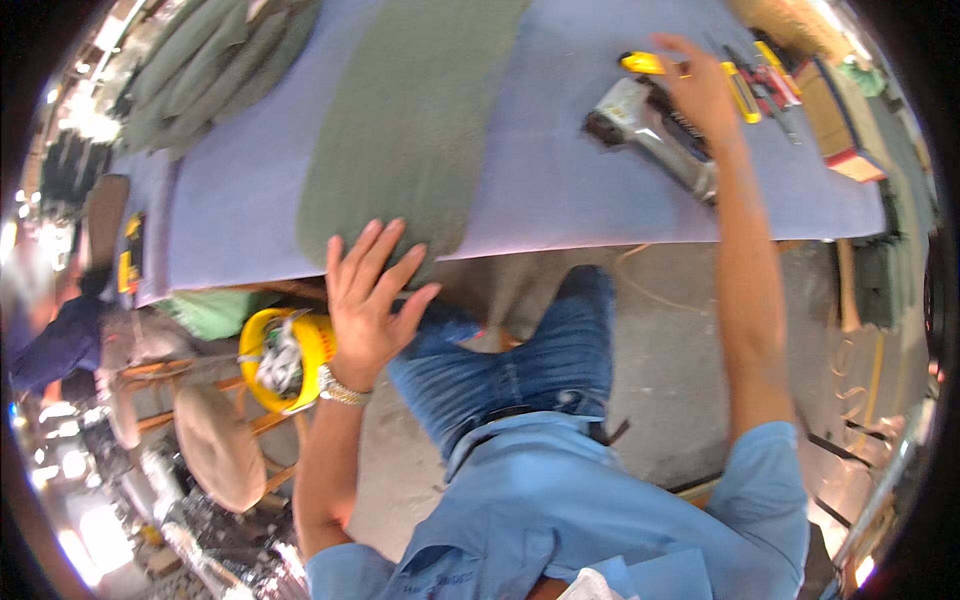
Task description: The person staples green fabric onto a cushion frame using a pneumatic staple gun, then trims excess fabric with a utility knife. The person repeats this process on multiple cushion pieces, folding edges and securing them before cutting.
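My left hand (372,290) lies with its fingers spread on the near end of a long grey-green strip of material (400,130), at the table's front edge. On the right, my right hand (697,88) closes around a yellow utility knife (641,63), whose yellow end points left out of the fingers. Just below that hand a grey and black staple gun (650,130) rests on the table. To the right of the hand lie a yellow-handled tool (742,95) and several slim tools with red, black and yellow handles (775,80).
Blue-grey cloth covers the table (560,170). Grey-green pieces (220,70) are piled at its far left, a cardboard box (840,120) at its right end. Below left are a yellow bucket (318,360) and a round stool (218,447); another yellow and black tool (131,255) sits by the left edge.
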The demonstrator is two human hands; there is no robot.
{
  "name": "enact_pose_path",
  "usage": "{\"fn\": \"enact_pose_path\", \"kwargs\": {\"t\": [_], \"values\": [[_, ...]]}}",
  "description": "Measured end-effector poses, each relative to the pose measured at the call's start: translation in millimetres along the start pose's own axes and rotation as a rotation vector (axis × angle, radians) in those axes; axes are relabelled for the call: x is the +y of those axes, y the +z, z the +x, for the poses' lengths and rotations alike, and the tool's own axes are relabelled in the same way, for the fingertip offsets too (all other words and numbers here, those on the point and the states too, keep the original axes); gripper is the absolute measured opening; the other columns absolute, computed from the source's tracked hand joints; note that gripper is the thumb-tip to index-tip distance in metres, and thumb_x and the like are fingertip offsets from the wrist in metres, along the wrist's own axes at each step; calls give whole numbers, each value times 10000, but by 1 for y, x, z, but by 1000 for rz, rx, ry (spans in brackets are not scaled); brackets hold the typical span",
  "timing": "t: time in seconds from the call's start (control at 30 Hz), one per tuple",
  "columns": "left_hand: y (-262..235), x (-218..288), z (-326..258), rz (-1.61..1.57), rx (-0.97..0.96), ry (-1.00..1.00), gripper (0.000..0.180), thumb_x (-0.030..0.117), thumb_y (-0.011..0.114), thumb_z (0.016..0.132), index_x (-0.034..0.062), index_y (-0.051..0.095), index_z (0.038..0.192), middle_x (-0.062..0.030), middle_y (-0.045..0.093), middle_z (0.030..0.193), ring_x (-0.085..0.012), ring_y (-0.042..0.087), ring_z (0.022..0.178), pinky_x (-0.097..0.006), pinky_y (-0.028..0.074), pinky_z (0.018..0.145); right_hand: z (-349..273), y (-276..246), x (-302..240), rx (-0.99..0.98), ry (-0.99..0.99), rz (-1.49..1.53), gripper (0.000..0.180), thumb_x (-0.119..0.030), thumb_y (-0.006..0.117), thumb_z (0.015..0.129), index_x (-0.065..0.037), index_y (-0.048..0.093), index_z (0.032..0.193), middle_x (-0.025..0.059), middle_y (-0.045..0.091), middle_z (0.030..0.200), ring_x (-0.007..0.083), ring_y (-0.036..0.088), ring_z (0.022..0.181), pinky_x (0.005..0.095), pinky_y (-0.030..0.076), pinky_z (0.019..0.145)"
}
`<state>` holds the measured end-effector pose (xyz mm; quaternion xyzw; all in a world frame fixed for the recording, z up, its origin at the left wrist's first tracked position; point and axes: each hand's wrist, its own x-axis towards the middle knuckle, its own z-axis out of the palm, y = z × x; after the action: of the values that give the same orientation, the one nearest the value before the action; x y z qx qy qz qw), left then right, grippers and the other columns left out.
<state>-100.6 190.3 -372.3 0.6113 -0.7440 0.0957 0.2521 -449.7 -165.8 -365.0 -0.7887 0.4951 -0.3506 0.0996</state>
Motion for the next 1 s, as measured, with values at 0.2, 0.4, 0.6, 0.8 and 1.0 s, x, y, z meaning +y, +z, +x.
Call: {"fn": "enact_pose_path", "kwargs": {"t": [0.2,0.4,0.6,0.8,1.0], "values": [[-24,28,29,-113,-12,-176,501,325,839,824,140,712,1272,-121,642,1351,-331,588,1239,-559,395,1109,23,34,94,-185,57,-261,492,-243,619,955,-159,590,1439,195,586,1453,391,580,1300,481,466,1104],[11,30,52,326,-119,16,646,343,769,883,182,572,1476,-147,555,1448,-351,521,1349,-577,370,1137,16,37,89,24,6,-321,438,-262,689,938,-134,625,1352,160,620,1322,378,627,1169,470,512,1014],[-17,10,39,128,-247,99,963,179,869,709,166,445,1573,-144,428,1617,-339,388,1512,-618,257,1220,9,22,82,271,94,-211,362,-341,706,985,-115,611,1251,144,720,1157,314,713,880,443,593,799],[-32,-20,54,157,-139,63,1048,78,841,612,64,415,1570,-192,454,1597,-359,430,1485,-574,329,1208,10,4,-3,429,223,380,416,-378,732,964,-76,632,1231,101,723,933,168,580,622,370,493,637],[-45,28,92,-242,414,-493,631,241,760,944,-57,522,1446,-292,721,1161,-426,707,1120,-437,560,936,1,-44,-143,499,-124,998,283,-247,702,1010,14,654,1108,104,768,1078,119,650,651,268,554,589]]}}
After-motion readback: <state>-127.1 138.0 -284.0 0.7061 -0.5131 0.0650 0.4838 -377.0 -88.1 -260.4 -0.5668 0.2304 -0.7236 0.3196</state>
